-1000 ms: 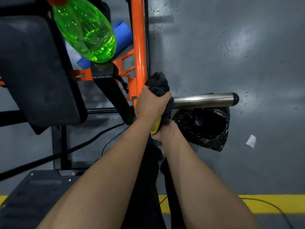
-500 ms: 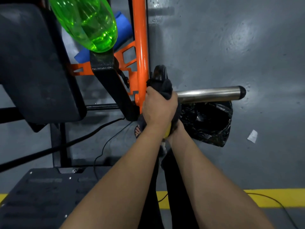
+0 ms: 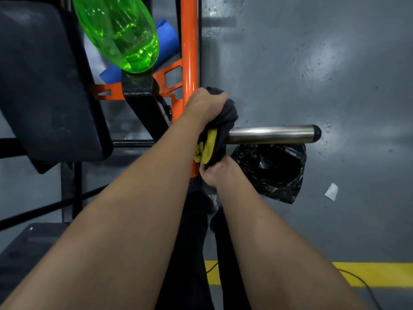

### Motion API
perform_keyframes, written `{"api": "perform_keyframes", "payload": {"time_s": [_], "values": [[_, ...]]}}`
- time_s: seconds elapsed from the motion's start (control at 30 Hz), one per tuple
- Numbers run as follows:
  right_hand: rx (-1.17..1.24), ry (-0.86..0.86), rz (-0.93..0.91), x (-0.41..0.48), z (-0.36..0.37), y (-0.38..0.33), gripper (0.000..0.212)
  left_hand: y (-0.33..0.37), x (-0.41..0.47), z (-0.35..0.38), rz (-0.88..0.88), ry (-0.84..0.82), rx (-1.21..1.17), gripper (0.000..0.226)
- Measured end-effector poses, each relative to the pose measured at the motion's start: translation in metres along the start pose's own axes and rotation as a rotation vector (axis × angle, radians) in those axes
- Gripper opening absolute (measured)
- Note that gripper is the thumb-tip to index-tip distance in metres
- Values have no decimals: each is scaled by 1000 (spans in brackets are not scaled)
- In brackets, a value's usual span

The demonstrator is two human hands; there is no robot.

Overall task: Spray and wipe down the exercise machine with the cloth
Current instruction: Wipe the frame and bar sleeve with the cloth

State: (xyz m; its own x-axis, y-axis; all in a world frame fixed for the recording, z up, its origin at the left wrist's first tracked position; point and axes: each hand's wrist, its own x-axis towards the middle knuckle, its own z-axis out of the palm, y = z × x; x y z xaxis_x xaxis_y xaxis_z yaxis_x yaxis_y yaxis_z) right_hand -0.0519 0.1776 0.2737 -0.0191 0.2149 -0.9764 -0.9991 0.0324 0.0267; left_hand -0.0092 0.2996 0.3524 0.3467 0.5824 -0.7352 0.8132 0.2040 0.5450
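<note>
Cloth (image 3: pixel 226 116), dark and yellow, clenched by left hand (image 3: pixel 205 104) above, right hand (image 3: pixel 214 173) below, wraps the shiny steel bar (image 3: pixel 268 134), whose bare length runs rightward.

The floor (image 3: pixel 312 63) is grey, painted and glossy, with fine pits and dark specks across the surface. Overhead light reflects as soft bright patches at the upper right and centre right. A yellow line (image 3: pixel 368 274) runs across the floor near the lower edge. A crumpled black plastic bag (image 3: pixel 272 171) lies open on the floor. A white paper scrap (image 3: pixel 331 191) lies just beside it. A blue roll (image 3: pixel 167 39) lies at the upper left.
</note>
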Motion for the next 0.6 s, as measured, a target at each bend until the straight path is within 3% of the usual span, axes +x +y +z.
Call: {"api": "perform_keyframes", "payload": {"time_s": [0.1,0.33,0.53,0.6], "values": [[91,28,72,-13,-4,-3,42,2,1,2,12,-19,37,49],[98,50,47,-6,-14,-1,45,-8,-6,0,6,-77,12,49],[2,40,45,11,-31,0,40,-20,-9,0,9,-120,-94,16],[-20,65,44,10,-35,-5,37,-21,-11,0,1,-110,-161,25]]}}
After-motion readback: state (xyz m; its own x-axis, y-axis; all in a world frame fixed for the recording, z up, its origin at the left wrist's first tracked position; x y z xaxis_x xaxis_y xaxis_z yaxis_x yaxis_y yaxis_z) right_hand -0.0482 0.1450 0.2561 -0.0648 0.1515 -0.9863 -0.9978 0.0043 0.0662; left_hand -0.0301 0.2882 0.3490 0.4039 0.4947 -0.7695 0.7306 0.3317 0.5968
